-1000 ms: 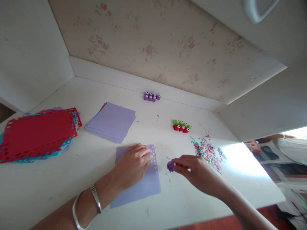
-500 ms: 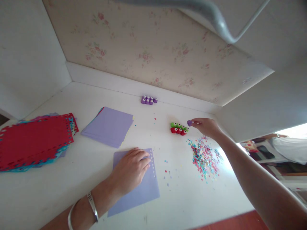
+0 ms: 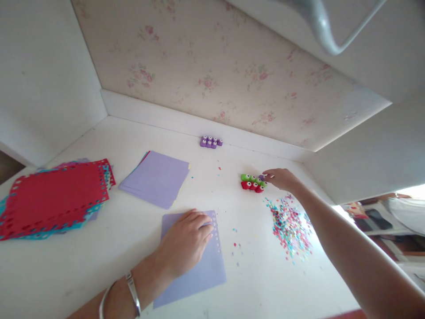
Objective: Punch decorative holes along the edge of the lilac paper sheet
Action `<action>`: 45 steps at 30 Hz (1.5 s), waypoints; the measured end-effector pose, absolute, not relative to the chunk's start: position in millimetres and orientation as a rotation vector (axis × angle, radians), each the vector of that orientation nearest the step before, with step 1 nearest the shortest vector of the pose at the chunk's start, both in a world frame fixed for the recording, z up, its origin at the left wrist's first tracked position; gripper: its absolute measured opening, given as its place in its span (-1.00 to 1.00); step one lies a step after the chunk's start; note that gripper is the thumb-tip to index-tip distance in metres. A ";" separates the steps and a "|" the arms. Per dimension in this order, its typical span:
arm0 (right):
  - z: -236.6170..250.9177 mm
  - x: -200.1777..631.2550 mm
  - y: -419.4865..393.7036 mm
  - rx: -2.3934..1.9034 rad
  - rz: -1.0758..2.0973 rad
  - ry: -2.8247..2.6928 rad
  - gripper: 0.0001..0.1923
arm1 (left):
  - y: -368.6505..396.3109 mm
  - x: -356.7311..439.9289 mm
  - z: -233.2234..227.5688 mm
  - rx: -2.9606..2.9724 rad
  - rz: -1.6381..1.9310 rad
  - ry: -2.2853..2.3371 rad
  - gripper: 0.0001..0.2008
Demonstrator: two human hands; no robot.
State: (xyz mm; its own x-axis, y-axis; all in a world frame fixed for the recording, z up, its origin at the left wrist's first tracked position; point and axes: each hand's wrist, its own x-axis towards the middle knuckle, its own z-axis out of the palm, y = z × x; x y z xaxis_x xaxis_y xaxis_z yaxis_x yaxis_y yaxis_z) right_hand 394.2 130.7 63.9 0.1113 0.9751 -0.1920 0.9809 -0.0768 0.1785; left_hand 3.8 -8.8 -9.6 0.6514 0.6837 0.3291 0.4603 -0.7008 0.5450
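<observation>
Left hand (image 3: 186, 241) flat, fingers spread on lilac sheet (image 3: 199, 266) | right hand (image 3: 282, 178) pinching small purple punch (image 3: 262, 177) beside red-green punches (image 3: 252, 182) | judging: setting it down; release comes next

Left hand (image 3: 186, 241) lies flat, palm down, on a lilac sheet (image 3: 202, 270) with a row of punched holes along its right edge. Right hand (image 3: 282, 178) is extended to 1 o'clock, fingertips on a small purple punch (image 3: 262, 177) set against the green and red punches (image 3: 253, 182). Confetti pile (image 3: 290, 226) lies at 5 o'clock of that cluster. Purple punches (image 3: 210, 141) stand near the back wall. Stacked lilac paper (image 3: 156, 177) and red punched sheets (image 3: 53, 195) lie at 10 o'clock of the left hand.
</observation>
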 end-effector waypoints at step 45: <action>28.1 200.3 10.6 2.242 -2.420 2.340 -0.66 | -3.2 -6.3 5.8 2.356 0.645 1.363 -0.58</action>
State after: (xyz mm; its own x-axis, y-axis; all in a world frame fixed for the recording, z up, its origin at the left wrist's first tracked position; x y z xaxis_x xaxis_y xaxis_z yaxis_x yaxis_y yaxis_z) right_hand 200.3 10.6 28.1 -0.1219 0.9891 -0.0827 0.0493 -0.0772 -0.9958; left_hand -6.3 -3.2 5.8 0.4358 0.8746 0.2124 0.7191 -0.4803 0.5022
